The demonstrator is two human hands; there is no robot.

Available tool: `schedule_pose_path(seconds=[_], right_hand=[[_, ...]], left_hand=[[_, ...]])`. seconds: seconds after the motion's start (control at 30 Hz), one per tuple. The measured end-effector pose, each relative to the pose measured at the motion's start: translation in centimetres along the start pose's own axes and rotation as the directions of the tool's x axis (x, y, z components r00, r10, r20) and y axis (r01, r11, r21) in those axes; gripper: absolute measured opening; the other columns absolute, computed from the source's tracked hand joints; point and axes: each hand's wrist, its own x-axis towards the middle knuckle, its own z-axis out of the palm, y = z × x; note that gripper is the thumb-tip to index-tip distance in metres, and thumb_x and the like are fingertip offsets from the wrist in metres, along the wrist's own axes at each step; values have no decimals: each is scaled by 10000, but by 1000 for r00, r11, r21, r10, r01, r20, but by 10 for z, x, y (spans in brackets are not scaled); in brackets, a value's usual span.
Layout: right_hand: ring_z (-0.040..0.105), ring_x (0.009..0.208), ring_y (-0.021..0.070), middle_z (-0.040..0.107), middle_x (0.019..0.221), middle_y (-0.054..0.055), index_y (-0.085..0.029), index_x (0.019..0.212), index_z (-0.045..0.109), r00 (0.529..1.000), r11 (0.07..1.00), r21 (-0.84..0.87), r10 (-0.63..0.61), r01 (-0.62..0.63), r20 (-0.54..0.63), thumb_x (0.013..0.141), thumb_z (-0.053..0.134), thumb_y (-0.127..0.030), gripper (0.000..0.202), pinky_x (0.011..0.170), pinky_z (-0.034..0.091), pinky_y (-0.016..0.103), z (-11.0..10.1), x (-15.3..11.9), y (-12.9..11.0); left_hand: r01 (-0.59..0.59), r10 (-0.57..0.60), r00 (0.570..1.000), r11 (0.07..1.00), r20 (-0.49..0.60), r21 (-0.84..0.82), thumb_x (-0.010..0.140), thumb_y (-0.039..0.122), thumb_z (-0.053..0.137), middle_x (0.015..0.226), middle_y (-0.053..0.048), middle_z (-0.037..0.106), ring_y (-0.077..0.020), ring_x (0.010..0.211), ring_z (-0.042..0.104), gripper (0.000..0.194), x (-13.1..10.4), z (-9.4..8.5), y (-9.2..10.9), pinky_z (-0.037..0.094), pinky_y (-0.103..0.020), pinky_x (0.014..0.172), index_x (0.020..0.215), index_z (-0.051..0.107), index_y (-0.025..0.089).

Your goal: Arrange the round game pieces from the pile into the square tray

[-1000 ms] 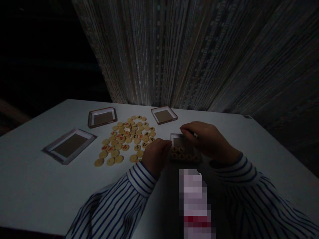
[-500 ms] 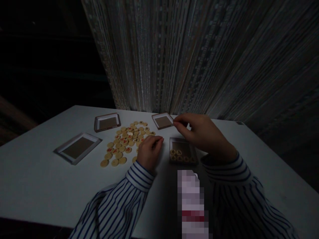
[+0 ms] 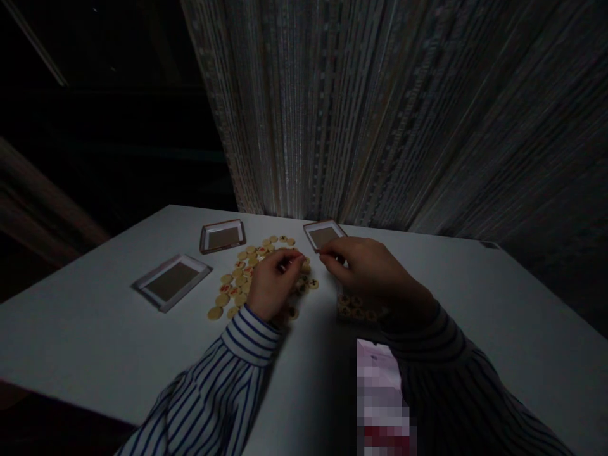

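At the near edge of the view, a blurred pink and white object with a red band [image 3: 384, 392] is seen, its details hidden by pixelation. Beside it, the right forearm is covered by a blue-striped sleeve [image 3: 451, 367]; the left is covered likewise. Beyond the blurred object, a shallow tray [image 3: 361, 321] is partly hidden by the right hand [image 3: 373, 272], and several round tan pieces with dark characters [image 3: 357, 313] are contained in it. The right hand is held above this tray, thumb and index fingertip drawn close. The left hand [image 3: 272, 288] is held over the right side of a spread of loose round pieces [image 3: 241, 280], thumb and fingers curled nearly together. Whether a piece is gripped by either hand cannot be told. Red or black characters are shown on some loose pieces. To their left, a tray with a grey-brown base [image 3: 152, 277] is set on the white table [image 3: 85, 335]. Farther back, two more trays, one left [image 3: 223, 249] and one right [image 3: 311, 233], are placed before a hanging string curtain [image 3: 308, 114].
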Motion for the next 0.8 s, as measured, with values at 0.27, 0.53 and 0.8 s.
schedule_pose_path(seconds=[0.27, 0.53, 0.8], right_hand=[[563, 794, 156, 655, 867, 43, -185, 887, 616, 994, 998, -50, 35, -30, 103, 842, 416, -281, 226, 632, 335, 248, 11, 7, 1], [562, 700, 145, 645, 793, 37, -187, 823, 597, 976, 992, -128, 7, 22, 218, 837, 411, -278, 208, 557, 294, 250, 33, 11, 1], [547, 654, 133, 636, 764, 36, -190, 847, 587, 967, 985, -154, -32, 73, 251, 843, 402, -264, 200, 545, 282, 245, 43, 9, 2]], left_hand=[[-14, -66, 984, 900, 168, 436, 756, 368, 504, 715, -8, 625, -159, 665, 572, 193, 9, -33, -12, 408, -263, 600, 759, 571, 188], [-57, -173, 934, 791, 312, 609, 727, 350, 533, 855, -56, 663, -222, 803, 605, 204, -5, -36, -29, 429, -303, 662, 854, 610, 210], [-93, -199, 889, 804, 413, 587, 734, 313, 533, 878, -52, 690, -220, 828, 625, 243, -5, -36, -40, 442, -302, 684, 933, 645, 231]])
